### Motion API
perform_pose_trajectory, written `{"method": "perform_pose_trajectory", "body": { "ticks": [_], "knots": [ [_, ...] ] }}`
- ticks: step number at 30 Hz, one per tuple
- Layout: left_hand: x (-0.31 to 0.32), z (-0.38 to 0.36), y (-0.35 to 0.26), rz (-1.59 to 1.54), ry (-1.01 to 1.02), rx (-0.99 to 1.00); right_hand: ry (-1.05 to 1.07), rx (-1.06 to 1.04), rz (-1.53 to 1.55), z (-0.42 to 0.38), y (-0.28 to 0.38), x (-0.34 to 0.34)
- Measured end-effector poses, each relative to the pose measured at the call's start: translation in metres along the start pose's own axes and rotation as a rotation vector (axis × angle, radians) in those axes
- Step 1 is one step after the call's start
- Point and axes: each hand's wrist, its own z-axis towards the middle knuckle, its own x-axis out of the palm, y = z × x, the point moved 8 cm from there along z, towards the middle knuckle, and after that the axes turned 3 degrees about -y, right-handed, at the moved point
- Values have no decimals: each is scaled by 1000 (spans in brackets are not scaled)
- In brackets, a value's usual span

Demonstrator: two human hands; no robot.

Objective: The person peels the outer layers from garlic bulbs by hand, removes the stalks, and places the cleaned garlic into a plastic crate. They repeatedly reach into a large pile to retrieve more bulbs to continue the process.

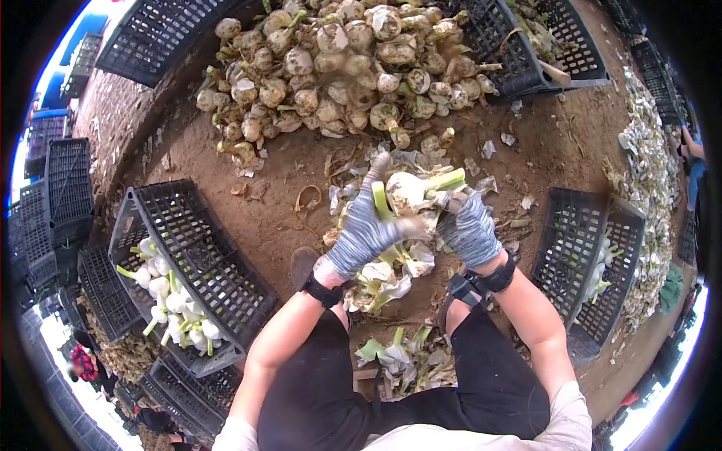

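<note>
Both hands wear grey striped gloves and work close together over a litter of peeled skins (383,282). Between them is a garlic bulb (404,191) with a thick cut green stem pointing right. My right hand (468,231) has its fingers bent in at the bulb's stem side, gripping it. Around the bulb's left side, my left hand (362,233) spreads its thumb and a finger wide; the thumb is smeared by motion. A short green stalk (380,200) shows in the gap of that hand. The bulb's underside is hidden.
A heap of unpeeled garlic bulbs (331,71) lies ahead on the soil. To the left a tilted black crate (207,240) holds cleaned white bulbs; another crate (568,248) with bulbs stands right. A black crate (511,52) sits beside the heap. Skins (650,203) line the far right.
</note>
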Motion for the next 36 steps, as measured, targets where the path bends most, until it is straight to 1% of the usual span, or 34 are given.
{"method": "perform_pose_trajectory", "body": {
  "ticks": [2, 3, 4, 6, 7, 8, 10, 11, 12, 14, 15, 16, 17, 18, 19, 20, 21, 22, 24, 25, 26, 27, 28, 29, 30, 31, 33, 34, 35, 36],
  "knots": [
    [10, -5, -36, 641, 42, 554, -52, 186, 26, -3, -11, 1],
    [12, -7, -39, 727, 70, 586, -64, 171, 18, 1, -10, 2],
    [12, -7, -38, 728, 69, 585, -63, 172, 18, 2, -5, -2],
    [-1, -1, -20, 364, 26, 268, 17, 600, 391, -7, -21, 4],
    [-6, 1, -8, 182, 2, 110, -70, 705, 360, -11, -29, 6],
    [-8, 2, -7, 183, -1, 109, -67, 707, 361, -13, -30, 9],
    [-3, 1, 27, -481, -39, -472, -96, 552, 229, -10, -21, 7],
    [13, -10, 31, -681, 73, -710, -115, 509, 255, -8, -14, 6],
    [12, -10, 32, -682, 71, -706, -111, 506, 255, -7, -10, 4],
    [20, -22, 51, -756, 126, -944, -121, 646, 329, -14, -16, 3],
    [15, -12, 53, -718, 96, -793, -137, 649, 387, -14, -21, 4],
    [18, -13, 60, -719, 97, -793, -137, 649, 386, -14, -22, 3],
    [-1, 2, 54, -468, -77, -435, -146, 670, 366, -15, -25, 2],
    [-17, 5, 30, -210, -242, -76, -155, 691, 346, -16, -27, 0],
    [-6, -1, -7, 167, -137, 107, -156, 691, 346, -17, -30, -3],
    [-10, -1, -11, 168, -135, 106, -111, 671, 463, -17, -30, -1],
    [-4, 1, -3, 101, -10, -16, -68, 651, 580, -17, -28, 3],
    [2, -1, 5, 34, 115, -140, -151, 631, 875, -9, -21, 6],
    [-1, -1, 6, -28, 153, -148, -226, 831, 1018, -24, -42, 8],
    [-3, 1, 13, -14, 162, -156, -227, 831, 1016, -26, -44, 6],
    [-4, 1, 18, 1, 170, -165, -235, 761, 1053, -23, -41, 3],
    [-1, 2, 5, -7, 123, -119, -242, 692, 1089, -20, -38, 1],
    [-2, 3, 6, -6, 123, -120, -243, 692, 1090, -28, -51, -1],
    [-10, 7, -1, 345, 49, 16, -111, 528, 466, -36, -68, -13],
    [-13, 8, -12, 695, -26, 155, 21, 338, -151, -28, -55, -15],
    [-16, 7, -12, 597, -69, 116, 19, 340, -151, -29, -50, -13],
    [-12, 6, -14, 644, -35, 84, -139, 500, 397, -28, -38, -10],
    [-8, 5, -16, 691, -1, 53, -142, 502, 397, -17, -24, -14],
    [-2, 2, -26, 532, 13, 8, -113, 591, 709, -6, -14, -11],
    [-2, 3, -25, 529, 18, 5, -83, 673, 1022, -1, -10, -5]
  ]
}}
